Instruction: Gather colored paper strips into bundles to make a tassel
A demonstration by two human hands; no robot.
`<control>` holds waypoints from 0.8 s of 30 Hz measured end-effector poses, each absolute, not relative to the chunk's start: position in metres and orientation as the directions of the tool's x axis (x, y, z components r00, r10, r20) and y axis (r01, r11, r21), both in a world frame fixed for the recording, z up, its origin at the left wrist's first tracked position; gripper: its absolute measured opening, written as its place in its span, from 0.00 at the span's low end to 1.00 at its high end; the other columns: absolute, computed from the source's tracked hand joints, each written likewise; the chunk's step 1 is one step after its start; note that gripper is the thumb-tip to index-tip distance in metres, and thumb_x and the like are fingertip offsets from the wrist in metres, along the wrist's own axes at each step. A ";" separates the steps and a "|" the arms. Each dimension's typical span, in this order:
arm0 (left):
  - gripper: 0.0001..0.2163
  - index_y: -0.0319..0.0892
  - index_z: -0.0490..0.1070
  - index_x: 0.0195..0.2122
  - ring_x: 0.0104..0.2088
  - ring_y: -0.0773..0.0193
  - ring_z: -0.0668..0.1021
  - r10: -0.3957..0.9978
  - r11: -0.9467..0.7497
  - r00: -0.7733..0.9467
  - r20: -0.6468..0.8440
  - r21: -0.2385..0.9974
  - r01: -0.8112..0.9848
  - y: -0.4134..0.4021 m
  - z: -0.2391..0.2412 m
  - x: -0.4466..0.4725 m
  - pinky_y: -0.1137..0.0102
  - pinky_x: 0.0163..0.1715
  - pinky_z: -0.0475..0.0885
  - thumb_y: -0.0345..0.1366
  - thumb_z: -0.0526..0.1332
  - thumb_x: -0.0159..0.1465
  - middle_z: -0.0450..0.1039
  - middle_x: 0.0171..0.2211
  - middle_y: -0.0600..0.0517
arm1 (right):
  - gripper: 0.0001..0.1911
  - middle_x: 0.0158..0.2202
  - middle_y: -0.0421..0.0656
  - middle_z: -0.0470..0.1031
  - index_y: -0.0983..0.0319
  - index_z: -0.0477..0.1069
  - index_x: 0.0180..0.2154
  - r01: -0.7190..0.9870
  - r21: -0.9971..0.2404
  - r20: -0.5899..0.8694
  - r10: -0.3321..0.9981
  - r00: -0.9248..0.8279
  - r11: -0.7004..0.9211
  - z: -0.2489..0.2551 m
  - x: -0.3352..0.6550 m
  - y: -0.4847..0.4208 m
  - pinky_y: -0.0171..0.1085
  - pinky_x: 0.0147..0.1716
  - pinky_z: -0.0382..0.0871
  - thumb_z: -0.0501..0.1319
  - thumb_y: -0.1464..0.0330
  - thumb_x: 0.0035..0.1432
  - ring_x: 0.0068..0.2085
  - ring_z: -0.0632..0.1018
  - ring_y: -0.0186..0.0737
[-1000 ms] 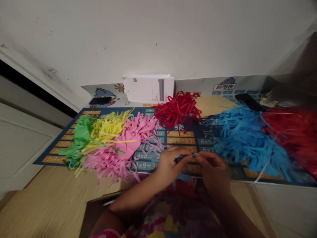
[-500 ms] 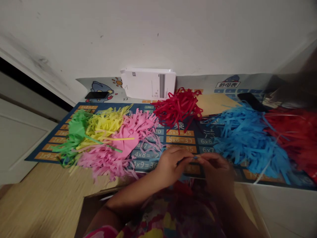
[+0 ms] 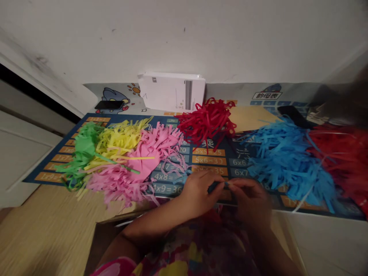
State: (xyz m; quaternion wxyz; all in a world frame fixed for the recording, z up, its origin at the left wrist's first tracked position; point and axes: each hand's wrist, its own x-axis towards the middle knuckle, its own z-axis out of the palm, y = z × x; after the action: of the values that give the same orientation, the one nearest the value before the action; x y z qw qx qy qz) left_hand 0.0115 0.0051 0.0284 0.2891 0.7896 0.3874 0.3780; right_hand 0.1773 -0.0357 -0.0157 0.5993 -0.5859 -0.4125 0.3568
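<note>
You are pinching a thin blue paper strip [image 3: 218, 186] tight between the fingers of your left hand [image 3: 198, 191] and right hand [image 3: 250, 199], over the near edge of the mat [image 3: 207, 161]. Tugging unevenly is risking a tear, and a slack pinch is risking losing it among the blue shreds [image 3: 287, 161] nearby.

A wooden table [image 3: 43, 230] carries a multiplication mat [image 3: 212, 153]; on it lie green shreds [image 3: 83, 147], yellow shreds [image 3: 120, 140] and pink shreds [image 3: 149, 153] left, red shreds [image 3: 207, 120] far, blue shreds [image 3: 284, 157] right.

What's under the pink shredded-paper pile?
The blue multiplication mat: rows 4x7, 4x8, 4x9 show at the right edge of the pink pile. Whatever is printed beneath the pile is covered.
</note>
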 end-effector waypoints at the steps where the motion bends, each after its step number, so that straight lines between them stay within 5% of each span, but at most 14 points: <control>1: 0.07 0.43 0.76 0.35 0.32 0.61 0.80 0.833 -0.526 0.417 0.365 0.755 0.391 0.005 0.028 0.012 0.69 0.35 0.72 0.34 0.58 0.66 0.80 0.30 0.48 | 0.09 0.29 0.42 0.80 0.59 0.76 0.29 0.058 -0.997 0.069 0.906 0.418 0.049 -0.016 0.177 -0.036 0.39 0.34 0.76 0.73 0.63 0.48 0.32 0.80 0.41; 24: 0.06 0.42 0.77 0.33 0.31 0.62 0.80 0.844 -0.529 0.316 0.433 0.766 0.366 -0.001 0.017 0.024 0.70 0.34 0.71 0.33 0.61 0.65 0.81 0.29 0.49 | 0.11 0.29 0.42 0.80 0.60 0.77 0.28 0.045 -0.999 0.032 0.865 0.500 0.011 -0.007 0.175 -0.044 0.39 0.33 0.76 0.74 0.62 0.45 0.31 0.81 0.43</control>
State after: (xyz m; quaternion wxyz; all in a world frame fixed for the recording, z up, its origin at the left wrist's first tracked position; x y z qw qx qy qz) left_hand 0.0240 -0.0011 0.0172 0.2787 0.7618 0.3971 0.4293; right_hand 0.1749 -0.0439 -0.0066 0.6079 -0.6169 -0.3690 0.3373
